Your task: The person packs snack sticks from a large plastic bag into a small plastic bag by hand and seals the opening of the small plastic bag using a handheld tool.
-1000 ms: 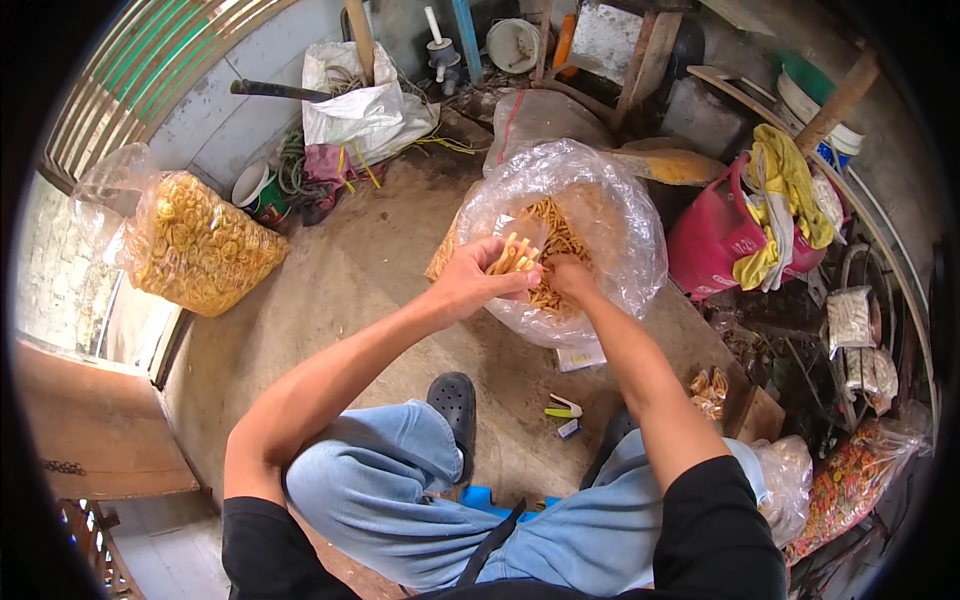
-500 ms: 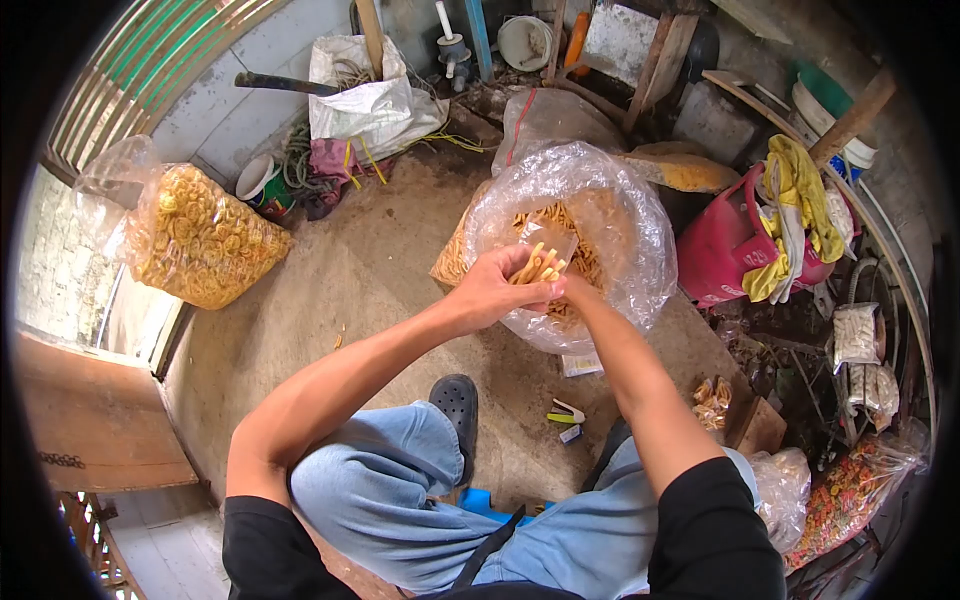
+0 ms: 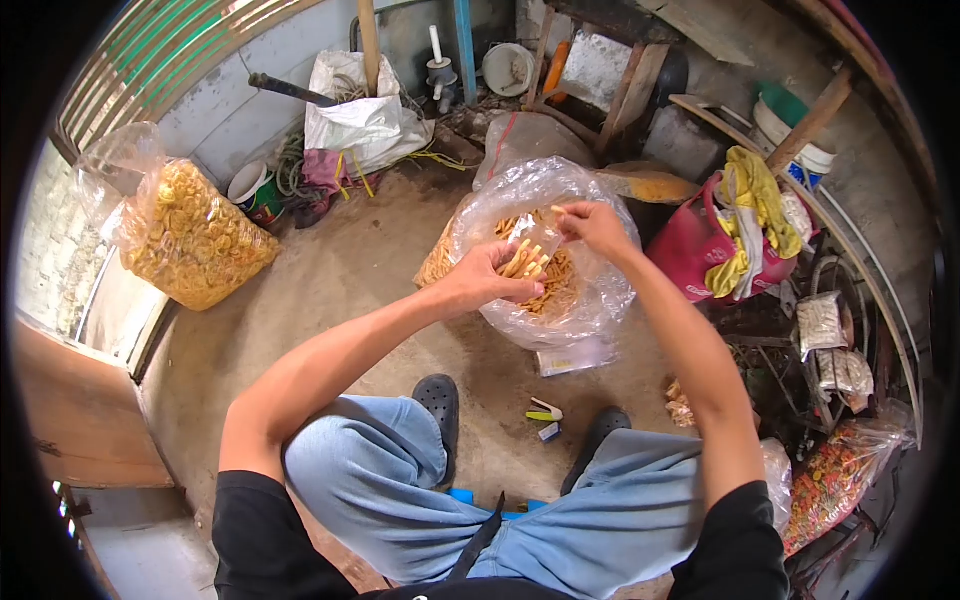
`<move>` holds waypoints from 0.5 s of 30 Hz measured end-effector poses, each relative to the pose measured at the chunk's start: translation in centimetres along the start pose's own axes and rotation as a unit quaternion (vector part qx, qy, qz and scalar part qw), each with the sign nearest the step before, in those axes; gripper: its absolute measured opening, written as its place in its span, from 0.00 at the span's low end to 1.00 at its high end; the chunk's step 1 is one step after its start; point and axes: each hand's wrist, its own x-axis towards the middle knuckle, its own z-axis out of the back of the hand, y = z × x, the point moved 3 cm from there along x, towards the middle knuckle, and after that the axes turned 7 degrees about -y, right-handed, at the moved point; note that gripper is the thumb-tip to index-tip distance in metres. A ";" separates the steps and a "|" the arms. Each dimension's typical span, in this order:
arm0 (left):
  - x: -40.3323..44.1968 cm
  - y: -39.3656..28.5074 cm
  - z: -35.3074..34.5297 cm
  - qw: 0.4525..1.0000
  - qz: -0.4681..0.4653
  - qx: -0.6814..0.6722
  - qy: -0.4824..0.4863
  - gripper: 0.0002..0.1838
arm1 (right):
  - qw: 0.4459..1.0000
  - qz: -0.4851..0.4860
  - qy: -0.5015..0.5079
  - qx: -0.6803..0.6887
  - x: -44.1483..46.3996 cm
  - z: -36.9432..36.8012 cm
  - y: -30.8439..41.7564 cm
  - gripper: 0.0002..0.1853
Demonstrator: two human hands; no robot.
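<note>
A large clear plastic bag (image 3: 600, 285), open at the top, stands on the floor before me with many thin yellow-brown snack sticks (image 3: 560, 285) inside. Over its mouth, my left hand (image 3: 485, 280) is closed around a small clear packet filled with snack sticks (image 3: 524, 262), their ends pointing up. Most of that packet is hidden by the fingers. My right hand (image 3: 600, 230) is just to the right and slightly farther away, above the bag's far side. Its thumb and fingertips pinch what looks like a single snack stick (image 3: 557, 210).
A stapler (image 3: 544, 410) and a small blue box (image 3: 549, 432) lie between my feet. White paper (image 3: 578, 357) lies by the bag. A bag of round chips (image 3: 200, 240) stands left; a pink gas cylinder (image 3: 690, 245) with yellow cloths stands right. A bag of colourful snacks (image 3: 840, 485) sits lower right.
My right hand has moved away from the left, up and to the right, and now pinches a stick. My left hand keeps hold of the filled packet. The view has shifted slightly.
</note>
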 end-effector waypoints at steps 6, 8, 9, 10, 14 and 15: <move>-1.4 -1.8 -3.0 0.995 -0.060 0.048 0.066 0.22 | 0.993 0.078 -0.083 -0.025 -8.9 3.8 15.3 0.11; -1.6 -2.0 -3.8 0.993 -0.065 0.040 0.094 0.19 | 0.982 0.108 -0.093 -0.125 -12.1 4.2 17.0 0.13; -1.7 -1.9 -4.0 0.991 -0.079 0.046 0.103 0.18 | 0.979 0.108 -0.108 -0.134 -13.5 4.1 17.0 0.15; -1.8 -1.9 -4.2 0.990 -0.080 0.045 0.104 0.18 | 0.979 0.108 -0.110 -0.135 -14.7 4.0 16.8 0.15; -2.4 -2.7 -5.1 0.982 -0.116 0.071 0.129 0.16 | 0.975 0.100 -0.149 -0.133 -17.9 3.7 16.0 0.17; -2.6 -3.0 -5.4 0.978 -0.130 0.095 0.134 0.16 | 0.973 0.113 -0.157 -0.129 -18.1 3.6 15.8 0.17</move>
